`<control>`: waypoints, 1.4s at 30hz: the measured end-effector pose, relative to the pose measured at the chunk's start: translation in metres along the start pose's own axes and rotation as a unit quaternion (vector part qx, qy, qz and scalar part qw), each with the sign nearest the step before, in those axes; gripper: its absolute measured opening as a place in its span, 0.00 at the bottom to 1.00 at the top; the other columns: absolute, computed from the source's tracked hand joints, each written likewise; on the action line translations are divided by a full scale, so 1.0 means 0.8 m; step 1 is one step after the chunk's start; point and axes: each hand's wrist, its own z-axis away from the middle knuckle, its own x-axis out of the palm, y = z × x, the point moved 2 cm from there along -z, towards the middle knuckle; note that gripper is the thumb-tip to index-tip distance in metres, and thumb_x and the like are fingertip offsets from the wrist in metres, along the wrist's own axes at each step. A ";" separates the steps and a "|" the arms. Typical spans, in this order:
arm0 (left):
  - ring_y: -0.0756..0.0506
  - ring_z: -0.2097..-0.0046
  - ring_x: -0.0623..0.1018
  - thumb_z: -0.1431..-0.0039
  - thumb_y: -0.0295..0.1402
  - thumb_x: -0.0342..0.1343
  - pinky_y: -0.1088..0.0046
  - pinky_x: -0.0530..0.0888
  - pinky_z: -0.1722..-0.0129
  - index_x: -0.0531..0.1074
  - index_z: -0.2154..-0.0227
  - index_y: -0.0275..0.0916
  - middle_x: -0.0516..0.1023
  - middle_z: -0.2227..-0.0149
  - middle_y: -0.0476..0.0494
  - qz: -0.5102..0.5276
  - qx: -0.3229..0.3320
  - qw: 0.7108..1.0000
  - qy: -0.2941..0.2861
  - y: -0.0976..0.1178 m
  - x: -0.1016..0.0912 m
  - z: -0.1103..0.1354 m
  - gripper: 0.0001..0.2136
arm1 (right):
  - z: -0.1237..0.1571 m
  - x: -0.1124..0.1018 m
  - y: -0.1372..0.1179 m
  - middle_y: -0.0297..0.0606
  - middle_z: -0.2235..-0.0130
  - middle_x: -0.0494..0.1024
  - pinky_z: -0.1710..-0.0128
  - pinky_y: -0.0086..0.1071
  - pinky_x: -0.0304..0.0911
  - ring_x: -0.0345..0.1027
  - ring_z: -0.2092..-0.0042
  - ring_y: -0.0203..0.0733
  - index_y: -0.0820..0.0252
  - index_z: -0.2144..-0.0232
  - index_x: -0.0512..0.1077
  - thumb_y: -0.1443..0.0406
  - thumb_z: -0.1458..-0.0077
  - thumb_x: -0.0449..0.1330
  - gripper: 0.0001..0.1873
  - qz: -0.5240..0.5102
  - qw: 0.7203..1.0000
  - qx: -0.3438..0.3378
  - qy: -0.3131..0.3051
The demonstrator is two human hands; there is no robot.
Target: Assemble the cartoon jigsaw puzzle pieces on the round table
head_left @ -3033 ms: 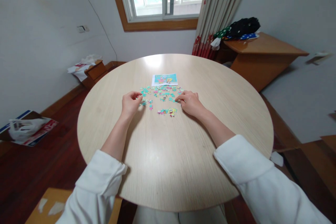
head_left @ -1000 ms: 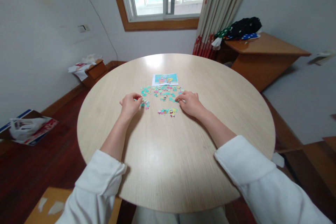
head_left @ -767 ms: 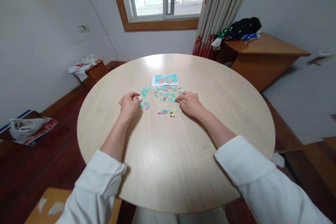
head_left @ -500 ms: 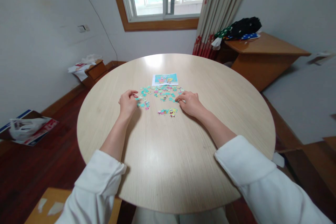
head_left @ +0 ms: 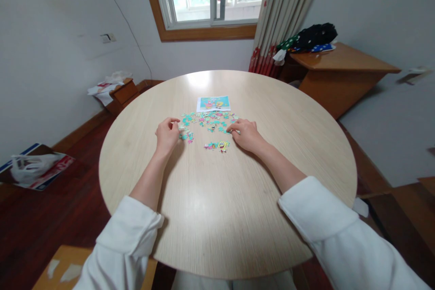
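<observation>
Loose jigsaw puzzle pieces, mostly turquoise with bits of pink and yellow, lie spread over the middle of the round table. My left hand is at their left edge, fingers curled, with a pale puzzle piece at its thumb and fingertips. At the right edge of the spread, my right hand rests with bent fingers drawn together; whatever they hold is hidden. Nearer to me lies a small joined section showing a yellow cartoon figure. Behind the pieces is a picture sheet with a similar scene.
A wooden desk with dark cloth on it stands at the back right, beside a curtain. Left of the table are a small wooden stand and a plastic bag on the floor. A cardboard box is at lower left.
My left hand has shifted slightly right, towards the pieces. My right hand and the joined section look the same.
</observation>
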 end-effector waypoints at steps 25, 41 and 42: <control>0.46 0.72 0.72 0.45 0.33 0.47 0.70 0.68 0.65 0.76 0.67 0.39 0.71 0.78 0.49 0.005 -0.007 1.000 0.002 0.005 0.001 0.003 0.12 | -0.001 0.002 0.002 0.45 0.55 0.77 0.53 0.40 0.50 0.66 0.50 0.48 0.56 0.62 0.79 0.71 0.42 0.51 0.17 -0.003 1.000 0.003 -0.001; 0.47 0.72 0.71 0.46 0.29 0.46 0.71 0.67 0.66 0.75 0.65 0.39 0.68 0.77 0.50 0.036 -0.028 0.998 0.041 0.013 -0.010 0.004 0.12 | 0.000 0.001 0.000 0.45 0.55 0.77 0.53 0.40 0.50 0.66 0.50 0.48 0.57 0.61 0.79 0.72 0.42 0.51 0.17 0.001 1.000 0.000 -0.003; 0.47 0.72 0.71 0.46 0.29 0.46 0.71 0.67 0.66 0.75 0.65 0.38 0.68 0.77 0.50 0.045 -0.031 0.998 0.045 0.014 -0.012 0.004 0.12 | 0.000 0.001 0.000 0.45 0.55 0.77 0.53 0.40 0.50 0.66 0.50 0.48 0.57 0.61 0.79 0.72 0.42 0.51 0.17 0.002 1.000 -0.001 -0.002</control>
